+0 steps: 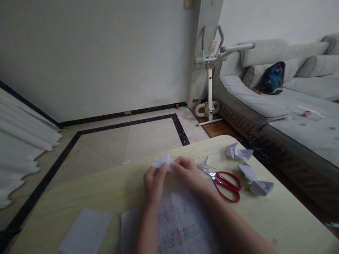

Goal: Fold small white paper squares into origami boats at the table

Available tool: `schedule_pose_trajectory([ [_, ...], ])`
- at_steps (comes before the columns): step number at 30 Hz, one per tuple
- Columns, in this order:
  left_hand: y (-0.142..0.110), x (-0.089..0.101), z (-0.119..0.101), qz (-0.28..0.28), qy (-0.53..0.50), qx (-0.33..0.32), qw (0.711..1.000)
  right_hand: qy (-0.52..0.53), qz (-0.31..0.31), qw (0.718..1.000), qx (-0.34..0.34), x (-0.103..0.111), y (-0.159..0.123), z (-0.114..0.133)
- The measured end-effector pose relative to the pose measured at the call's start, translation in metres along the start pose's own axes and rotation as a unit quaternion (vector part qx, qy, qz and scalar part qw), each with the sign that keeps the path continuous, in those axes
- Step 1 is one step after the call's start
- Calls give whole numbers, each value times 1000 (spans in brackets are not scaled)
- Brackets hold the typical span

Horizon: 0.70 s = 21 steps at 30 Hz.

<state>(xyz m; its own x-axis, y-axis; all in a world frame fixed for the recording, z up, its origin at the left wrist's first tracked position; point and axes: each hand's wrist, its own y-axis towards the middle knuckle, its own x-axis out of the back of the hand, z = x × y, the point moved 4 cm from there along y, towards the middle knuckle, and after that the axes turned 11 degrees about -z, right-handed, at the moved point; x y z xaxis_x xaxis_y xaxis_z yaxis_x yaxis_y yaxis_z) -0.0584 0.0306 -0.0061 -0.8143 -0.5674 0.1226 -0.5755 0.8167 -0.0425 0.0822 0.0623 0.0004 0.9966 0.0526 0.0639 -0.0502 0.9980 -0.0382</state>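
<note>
A small folded piece of white paper (162,160) is pinched between both hands near the far edge of the table. My left hand (155,180) grips its lower left side with thumb and fingers. My right hand (187,171) presses on its right side, fingers closed together. Just right of my right hand lie scissors (225,183) with red handles, their blade tips partly hidden by the hand. Under my forearms are written-on lined sheets (182,225). Folded paper pieces (261,187) sit along the table's right side.
A blank paper sheet (84,231) lies at the table's front left. Thin paper scraps (205,162) are behind the scissors. Beyond the wooden table (127,190) stand white exercise equipment (210,81) and a grey sofa (312,134) with a blue bag (272,78). A white curtain (23,137) hangs at left.
</note>
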Motion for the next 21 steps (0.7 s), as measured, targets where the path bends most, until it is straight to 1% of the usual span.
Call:
schedule_pose_trajectory([
  [6, 1, -1, 0, 5, -14, -12, 1000, -12, 6, 1000, 6, -2, -1, -1],
  [12, 3, 1, 6, -25, -53, 3, 998, -9, 6, 1000, 13, -1, 0, 0],
  [15, 3, 0, 7, -8, -61, 0, 998, 3, -4, 1000, 9, 0, 0, -1],
  [21, 1, -2, 3, 25, -3, -38, 999, -3, 4, 1000, 13, -3, 1, -6],
])
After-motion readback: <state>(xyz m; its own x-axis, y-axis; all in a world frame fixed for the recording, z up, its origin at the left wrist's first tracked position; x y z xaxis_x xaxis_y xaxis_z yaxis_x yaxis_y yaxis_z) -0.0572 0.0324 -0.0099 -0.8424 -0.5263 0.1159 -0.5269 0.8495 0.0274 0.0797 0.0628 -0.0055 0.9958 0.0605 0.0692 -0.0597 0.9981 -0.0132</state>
